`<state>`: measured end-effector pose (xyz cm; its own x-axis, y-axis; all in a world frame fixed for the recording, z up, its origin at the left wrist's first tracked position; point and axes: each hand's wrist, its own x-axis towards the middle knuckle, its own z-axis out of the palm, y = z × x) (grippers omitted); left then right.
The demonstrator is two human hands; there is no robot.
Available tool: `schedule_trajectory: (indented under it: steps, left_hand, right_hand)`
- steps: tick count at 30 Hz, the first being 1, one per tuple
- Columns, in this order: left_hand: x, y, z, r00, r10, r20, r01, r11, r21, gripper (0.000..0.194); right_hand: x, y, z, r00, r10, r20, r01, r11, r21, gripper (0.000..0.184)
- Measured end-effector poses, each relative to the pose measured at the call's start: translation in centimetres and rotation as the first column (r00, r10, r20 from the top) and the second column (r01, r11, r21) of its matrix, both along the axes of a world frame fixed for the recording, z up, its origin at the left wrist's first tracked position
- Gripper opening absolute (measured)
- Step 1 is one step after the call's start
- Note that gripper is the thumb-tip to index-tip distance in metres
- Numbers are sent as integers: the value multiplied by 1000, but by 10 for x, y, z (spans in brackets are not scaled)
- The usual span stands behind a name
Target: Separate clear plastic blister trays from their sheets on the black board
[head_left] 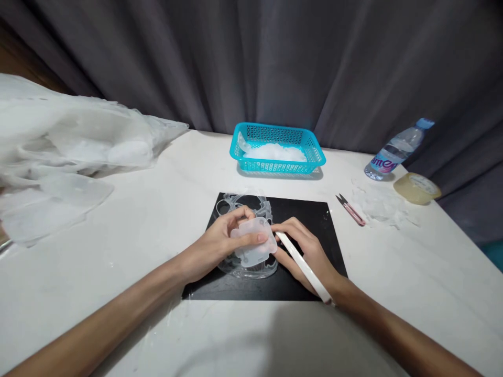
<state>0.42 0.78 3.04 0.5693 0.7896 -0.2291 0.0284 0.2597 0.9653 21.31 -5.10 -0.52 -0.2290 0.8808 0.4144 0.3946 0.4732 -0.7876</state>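
My left hand (220,238) is closed on a flat, translucent white plastic piece (251,256) with a notched outline, its thumb lying across the top. My right hand (308,248) has a long, slim white tool (302,263) held in it, slanting back toward the wrist. Its fingertips are at the right edge of the plastic piece, and the tool's working end cannot be made out. Beneath both hands lies a black mat (310,214). Clear plastic offcuts (247,273) with curved cut-outs are spread on the mat, partly hidden by the left hand and the piece.
A blue basket (279,166) holding white translucent pieces stands at the back. Pink-handled thread snips (351,210), plastic scraps (387,207), a water bottle (395,152) and a tape roll (416,188) are on the right. Piled translucent sheets (74,141) cover the back left of the white table (157,209).
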Motion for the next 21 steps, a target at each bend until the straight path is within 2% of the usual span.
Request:
schedule_trajectory:
  steps: [5,9,15,17,20,21]
  left_hand:
    - [-1,2,-1,999,-35,32,33,998,53,40]
    - [-6,7,-4,993,-118,-7,118,987,105,38]
    - [-12,8,-5,980,-183,-82,190,977,96,38]
    - [-15,5,0,948,-287,-141,296,954,49,38]
    - [-18,-1,9,792,-561,-243,564,823,-62,38]
    - [-18,-2,11,755,-601,-261,605,793,-76,39]
  right_hand:
    - [3,0,7,998,0,-66,-4,998,-58,7]
    - [9,0,9,994,56,-94,-69,988,-135,5]
    - [8,1,10,998,63,0,-63,995,-75,7]
    - [9,7,8,997,-53,48,56,997,-45,12]
    - [17,20,5,937,-344,53,347,937,-50,17]
    - [21,24,3,914,-402,48,404,912,-66,16]
